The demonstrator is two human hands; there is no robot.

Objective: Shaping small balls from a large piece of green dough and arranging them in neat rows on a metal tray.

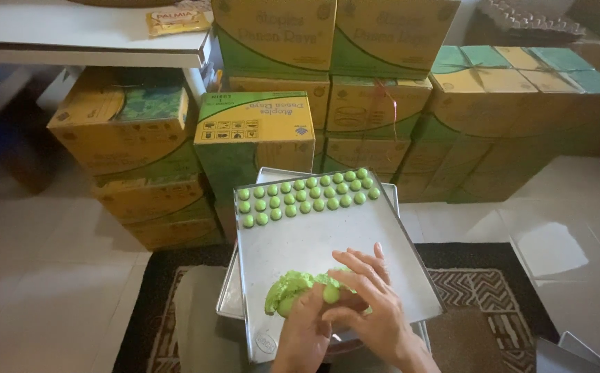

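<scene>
A lump of green dough (287,288) lies at the near end of a metal baking tray (327,231). My left hand (305,333) holds the lump from below. The fingers of my right hand (372,304) curl over it and pinch a small green piece (331,295) at its top. Three rows of small round green dough balls (307,194) line the tray's far end. The tray sits on top of at least one more stacked tray (232,298).
Yellow and green cardboard boxes (258,131) are stacked behind the tray, with more to the left (124,131) and right (521,103). A white shelf (86,34) with a yellow packet (175,21) is top left. A patterned rug (483,304) covers the white tiled floor.
</scene>
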